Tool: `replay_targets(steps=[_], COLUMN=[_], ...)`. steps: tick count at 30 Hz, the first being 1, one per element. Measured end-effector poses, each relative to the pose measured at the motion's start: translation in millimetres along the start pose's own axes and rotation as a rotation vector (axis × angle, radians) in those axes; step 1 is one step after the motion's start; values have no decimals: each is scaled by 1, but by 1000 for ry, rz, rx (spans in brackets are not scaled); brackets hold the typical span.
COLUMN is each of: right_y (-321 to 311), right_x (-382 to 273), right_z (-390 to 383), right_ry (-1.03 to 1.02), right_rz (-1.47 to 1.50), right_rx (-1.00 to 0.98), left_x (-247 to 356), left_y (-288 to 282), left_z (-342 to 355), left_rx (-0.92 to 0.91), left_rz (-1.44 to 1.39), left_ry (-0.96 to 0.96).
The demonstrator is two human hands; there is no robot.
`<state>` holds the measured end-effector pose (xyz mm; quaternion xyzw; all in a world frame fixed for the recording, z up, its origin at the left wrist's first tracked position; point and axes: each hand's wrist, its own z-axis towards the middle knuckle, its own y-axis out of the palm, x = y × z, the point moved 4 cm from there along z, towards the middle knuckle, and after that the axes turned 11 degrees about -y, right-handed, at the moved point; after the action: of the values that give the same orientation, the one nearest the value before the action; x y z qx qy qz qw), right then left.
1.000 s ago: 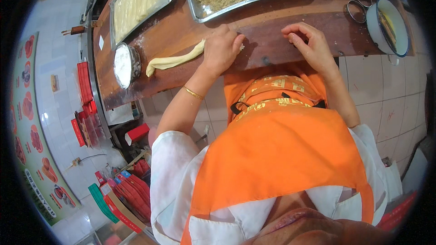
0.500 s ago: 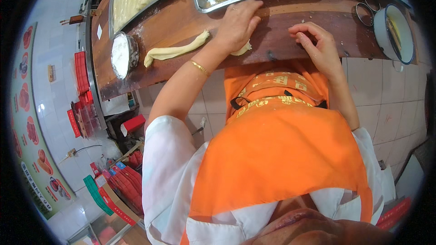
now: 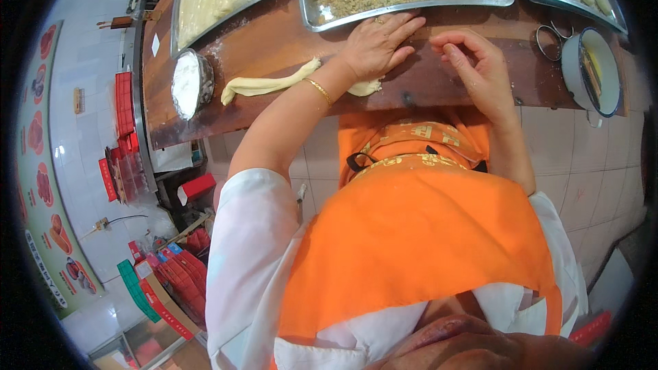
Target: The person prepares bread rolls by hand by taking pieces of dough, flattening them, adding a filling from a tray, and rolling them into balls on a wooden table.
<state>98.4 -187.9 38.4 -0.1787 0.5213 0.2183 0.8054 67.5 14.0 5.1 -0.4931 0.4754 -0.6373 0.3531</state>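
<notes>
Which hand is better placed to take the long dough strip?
Probably the left hand: its wrist is close to the long dough strip, while the right hand is farther away.

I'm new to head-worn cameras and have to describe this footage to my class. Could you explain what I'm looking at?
There is no machine: these are a person's two bare hands. A wide fisheye camera on the person's head looks down, so the bright orange cloth apron fills the lower middle and straight edges bend.

The left hand is spread flat over the brown wooden table, partly hiding a small flattened piece of pale dough. A long pale dough strip lies to its left, then a round bowl of white powder. Beyond stands a silver metal tray of crumbly tan food.

The right hand has curled fingers; whether it holds anything is unclear.
</notes>
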Motion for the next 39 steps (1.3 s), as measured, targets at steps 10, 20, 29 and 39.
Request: replay_targets(steps=[10, 20, 29, 39], right_y=[-10, -13, 11, -49], right_x=[-12, -11, -50, 72], right_z=[-48, -80, -2, 154], right_ry=[70, 75, -350, 461], right_rz=[-96, -121, -542, -1265], right_rx=[22, -7, -92, -761], left_x=[-17, 11, -27, -39], left_y=[1, -16, -24, 28], left_z=[-35, -103, -108, -107], left_rx=[166, 465, 355, 513], left_rz=[-550, -36, -1087, -1569], left_ry=[-208, -307, -482, -480])
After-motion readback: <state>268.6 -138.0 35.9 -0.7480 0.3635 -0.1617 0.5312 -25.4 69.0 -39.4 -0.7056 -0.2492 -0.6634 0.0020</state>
